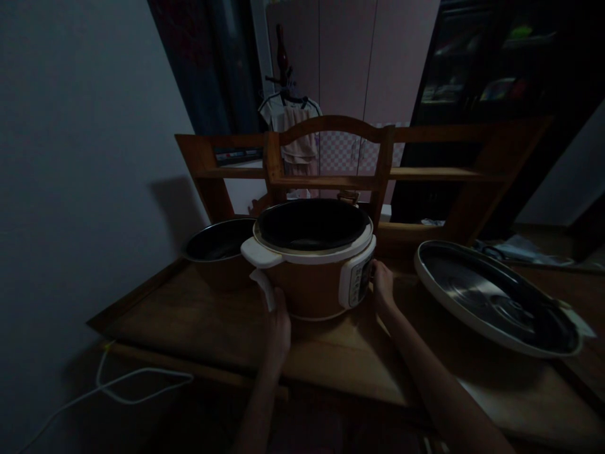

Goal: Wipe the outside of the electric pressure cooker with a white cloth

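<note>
An orange and white electric cooker [314, 265] stands lidless on the wooden table [198, 321], with its dark inner pot showing. My left hand [278, 323] presses against the cooker's left side below its white handle, and something white lies between the fingers and the wall. My right hand [382, 287] rests against the right side beside the control panel. Both hands curve around the body. A metal bowl [218, 247] sits just left of the cooker, touching or nearly touching it.
The cooker's round lid [496, 296] lies upside down at the right of the table. A wooden shelf rack [331, 170] stands behind the cooker. A white cable [118, 384] trails off the table's left front edge. The wall is at the left.
</note>
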